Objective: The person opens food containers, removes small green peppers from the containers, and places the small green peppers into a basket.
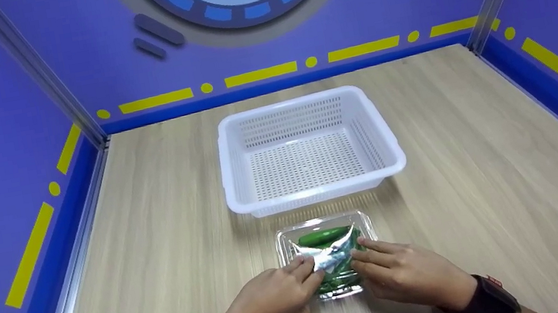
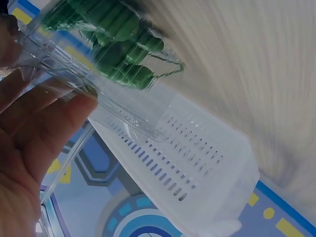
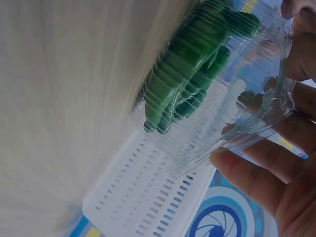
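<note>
A clear plastic clamshell box lies shut on the table in front of me. Through its ribbed walls show green peppers, also seen close up as peppers in the right wrist view. My left hand rests its fingertips on the left part of the lid. On the right part of the lid, the fingertips of my right hand press down. Bent only a little, the fingers lie over the box's rim in the left wrist view. The thumbs are mostly hidden in the head view.
Just beyond the box stands a white perforated plastic basket with nothing in it. The wooden table is bounded by blue printed panels at the back and both sides, with metal posts at the corners.
</note>
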Demonstrator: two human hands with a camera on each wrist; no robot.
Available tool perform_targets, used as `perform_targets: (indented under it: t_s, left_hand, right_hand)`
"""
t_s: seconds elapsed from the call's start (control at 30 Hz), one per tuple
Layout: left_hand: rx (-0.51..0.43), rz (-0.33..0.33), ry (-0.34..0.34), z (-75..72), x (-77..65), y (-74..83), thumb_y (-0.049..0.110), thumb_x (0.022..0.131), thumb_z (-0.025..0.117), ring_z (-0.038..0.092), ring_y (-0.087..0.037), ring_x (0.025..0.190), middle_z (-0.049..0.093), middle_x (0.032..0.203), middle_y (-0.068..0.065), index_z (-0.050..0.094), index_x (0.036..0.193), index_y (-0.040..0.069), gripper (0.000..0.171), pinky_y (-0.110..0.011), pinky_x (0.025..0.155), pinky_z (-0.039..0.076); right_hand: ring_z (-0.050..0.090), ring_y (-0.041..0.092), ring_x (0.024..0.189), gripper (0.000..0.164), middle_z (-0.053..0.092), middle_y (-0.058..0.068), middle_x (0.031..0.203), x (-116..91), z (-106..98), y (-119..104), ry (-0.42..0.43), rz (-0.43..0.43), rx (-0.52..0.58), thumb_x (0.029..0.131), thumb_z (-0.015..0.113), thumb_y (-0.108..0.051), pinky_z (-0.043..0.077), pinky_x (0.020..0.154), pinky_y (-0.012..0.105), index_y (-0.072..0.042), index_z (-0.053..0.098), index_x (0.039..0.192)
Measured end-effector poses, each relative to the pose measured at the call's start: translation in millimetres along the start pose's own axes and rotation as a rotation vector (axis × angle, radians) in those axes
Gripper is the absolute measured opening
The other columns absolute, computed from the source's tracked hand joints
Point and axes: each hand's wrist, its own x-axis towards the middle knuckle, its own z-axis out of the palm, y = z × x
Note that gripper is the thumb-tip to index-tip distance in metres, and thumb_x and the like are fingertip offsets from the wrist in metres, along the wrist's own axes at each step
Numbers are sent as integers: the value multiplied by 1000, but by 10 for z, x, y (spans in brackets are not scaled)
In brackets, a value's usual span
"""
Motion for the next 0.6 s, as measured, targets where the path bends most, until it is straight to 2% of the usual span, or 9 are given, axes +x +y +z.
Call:
perform_targets:
  t_s: [0.2,0.37,0.47,0.6]
  left_hand:
    - [-42,-56,-24,-18,-2,58,22,87,72,71,-23,113,69,125,-9,64,124,11,39,-29,70,61]
    - [6,-72,-15,-23,37,150,18,92,70,72,-21,108,71,122,-7,60,127,12,37,-27,63,60]
    - [38,-74,42,6,39,187,18,91,71,73,-18,102,72,118,-5,60,130,13,41,-26,57,58]
    - [71,-92,178,90,17,166,22,89,74,74,-17,101,74,116,-1,64,130,18,43,-26,58,58]
  right_hand:
    - [75,27,103,35,77,5,110,-4,4,-19,-27,28,-2,103,44,-25,61,78,31,-10,75,109]
    - [75,28,103,31,77,4,111,-17,-8,-27,-9,23,17,101,48,-22,61,75,32,-10,75,111]
    - [75,30,102,29,77,5,111,-18,-15,-19,5,10,29,98,52,-18,61,75,33,-8,74,113]
    - [75,30,100,27,77,7,110,-4,-24,-1,17,5,32,94,56,-14,61,76,34,-6,74,112]
